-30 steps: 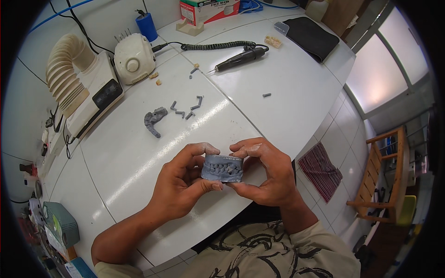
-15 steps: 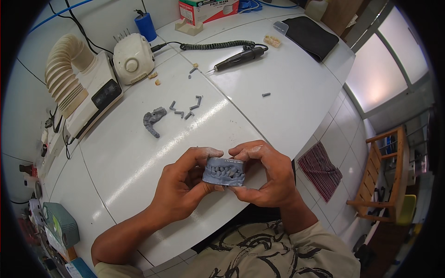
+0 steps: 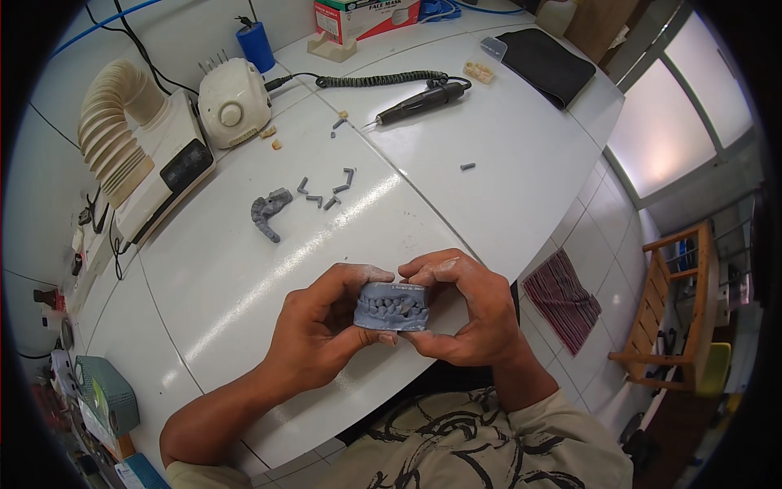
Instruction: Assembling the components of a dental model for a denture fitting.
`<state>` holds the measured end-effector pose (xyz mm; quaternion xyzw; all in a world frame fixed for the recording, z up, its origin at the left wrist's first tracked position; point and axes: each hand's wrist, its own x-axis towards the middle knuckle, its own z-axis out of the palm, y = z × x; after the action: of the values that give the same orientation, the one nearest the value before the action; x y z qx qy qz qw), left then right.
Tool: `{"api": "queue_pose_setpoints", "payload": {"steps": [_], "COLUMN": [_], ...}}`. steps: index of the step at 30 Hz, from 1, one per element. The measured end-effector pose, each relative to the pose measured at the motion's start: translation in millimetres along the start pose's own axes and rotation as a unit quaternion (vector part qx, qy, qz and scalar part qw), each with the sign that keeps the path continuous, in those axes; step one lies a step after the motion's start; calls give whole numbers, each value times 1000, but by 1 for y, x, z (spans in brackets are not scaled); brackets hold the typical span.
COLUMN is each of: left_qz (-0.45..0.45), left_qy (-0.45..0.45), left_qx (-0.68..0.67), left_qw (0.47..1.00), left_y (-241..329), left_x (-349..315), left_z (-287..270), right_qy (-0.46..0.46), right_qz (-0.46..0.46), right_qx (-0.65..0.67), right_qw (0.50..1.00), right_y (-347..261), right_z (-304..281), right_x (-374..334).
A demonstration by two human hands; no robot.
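A grey dental model [image 3: 392, 307], its upper and lower rows of teeth meeting, is held up over the front edge of the white table. My left hand [image 3: 326, 318] grips its left side, fingers at the top and thumb along the bottom. On the right side my right hand [image 3: 468, 306] pinches it the same way, index finger above and thumb below. Pale dust coats the fingertips. Beyond the hands lies a grey curved dental arch piece [image 3: 267, 213], with several short grey rods [image 3: 332, 202] beside it. The model's back is hidden from me.
A black rotary handpiece [image 3: 419, 103] with a coiled cord lies farther back, joined to a cream control unit [image 3: 234, 103]. To the left stands a dust extractor with a ribbed hose [image 3: 114, 122]. A black mat [image 3: 547, 65] and a yellowish dental model [image 3: 479, 72] lie at the back right.
Both hands have shifted very slightly, and the dental model has tilted a little, showing its front teeth more squarely. The things on the table have stayed put.
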<state>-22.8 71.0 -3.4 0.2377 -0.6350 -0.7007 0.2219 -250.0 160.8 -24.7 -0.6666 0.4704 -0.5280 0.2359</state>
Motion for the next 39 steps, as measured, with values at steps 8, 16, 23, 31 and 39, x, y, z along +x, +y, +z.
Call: {"api": "queue_pose_setpoints", "payload": {"steps": [8,16,23,31,39], "left_qz": [7,25,55,46,33], "left_qy": [2,23,-2,19,13], "left_qx": [-4,27,13,10,5], "left_qw": [1000,999,998,999,999], "left_y": [-2,2,-5,-4,-2], "left_x": [0,0,1,0,0], "left_z": [0,5,2,2,2], "right_qy": [2,23,28,13,19], "right_qz": [-13,-25,-23,-8,-19], "right_qx": [-21,-21,-12,-15,-13], "right_qw": [1000,999,999,1000,1000], "right_y": [0,0,1,-4,1], "right_z": [1,1,1,0,0], "right_x": [1,-1,-2,2,0]}}
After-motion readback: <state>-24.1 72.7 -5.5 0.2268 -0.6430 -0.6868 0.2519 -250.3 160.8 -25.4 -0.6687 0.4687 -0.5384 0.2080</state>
